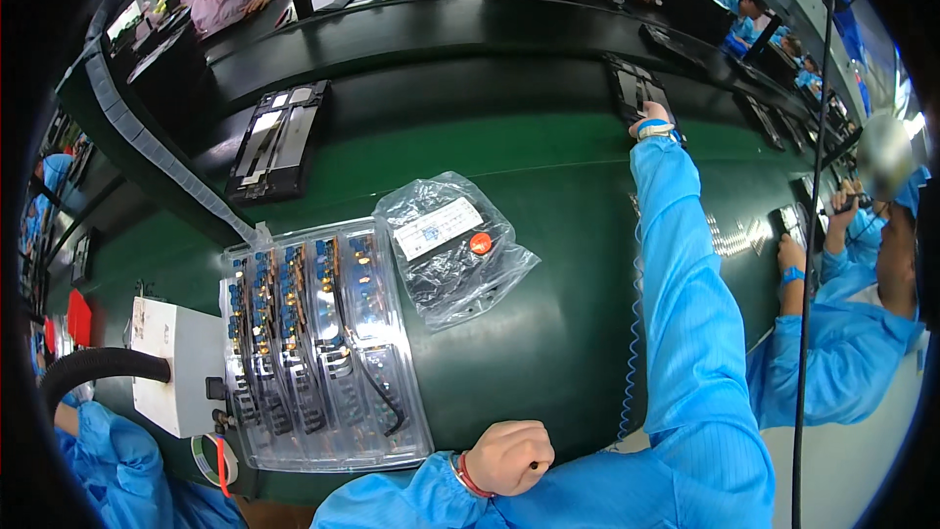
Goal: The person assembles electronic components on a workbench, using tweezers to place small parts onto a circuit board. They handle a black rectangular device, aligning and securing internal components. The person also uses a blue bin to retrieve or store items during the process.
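Note:
My right arm stretches far forward, and my right hand is closed on the near end of a dark, open tablet housing with grey inner parts. Part of the fingers is hidden behind the wrist. Close to my body, my left hand is curled into a fist above the table's near edge. A small dark spot shows at the fist; what it holds cannot be made out. Left of it lies a clear plastic tray with several flex cables bearing blue and gold connectors. A clear bag with a white label and orange-red dot lies beyond.
Another open housing rests at the far left. Left of the tray stands a white box with a black hose. A coiled blue cord runs beside my right arm. A co-worker sits at the right.

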The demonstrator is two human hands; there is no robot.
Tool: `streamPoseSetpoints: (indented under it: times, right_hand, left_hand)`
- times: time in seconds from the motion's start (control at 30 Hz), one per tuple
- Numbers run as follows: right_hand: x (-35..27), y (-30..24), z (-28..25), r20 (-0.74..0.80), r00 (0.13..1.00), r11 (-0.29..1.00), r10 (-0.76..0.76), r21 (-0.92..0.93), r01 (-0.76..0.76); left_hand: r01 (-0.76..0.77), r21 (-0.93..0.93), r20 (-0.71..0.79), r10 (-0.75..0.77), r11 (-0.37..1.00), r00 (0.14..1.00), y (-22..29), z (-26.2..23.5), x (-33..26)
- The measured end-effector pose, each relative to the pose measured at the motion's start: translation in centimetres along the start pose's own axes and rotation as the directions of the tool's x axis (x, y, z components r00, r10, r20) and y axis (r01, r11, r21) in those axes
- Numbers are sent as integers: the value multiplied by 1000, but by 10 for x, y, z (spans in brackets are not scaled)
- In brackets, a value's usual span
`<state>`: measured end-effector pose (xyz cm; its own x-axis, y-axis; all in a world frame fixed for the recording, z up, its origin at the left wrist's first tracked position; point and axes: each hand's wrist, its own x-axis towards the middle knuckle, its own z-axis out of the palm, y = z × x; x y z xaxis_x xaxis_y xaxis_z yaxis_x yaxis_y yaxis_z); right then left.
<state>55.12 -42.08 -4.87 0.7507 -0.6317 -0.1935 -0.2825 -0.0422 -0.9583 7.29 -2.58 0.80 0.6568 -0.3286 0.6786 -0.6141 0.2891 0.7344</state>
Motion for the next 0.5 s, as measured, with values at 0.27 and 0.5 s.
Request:
streamPoseSetpoints:
  times: [0.27,0.5]
  right_hand:
    - [-69,-40,-11,-180,973,898,144,436,-52]
    - [-68,-25,0,71,940,540,333,803,-252]
  left_hand:
    - [1,-21,13,0,1000,1000,-2,3,3]
    - [49,50,8,-49,998,999,-3,1,1]
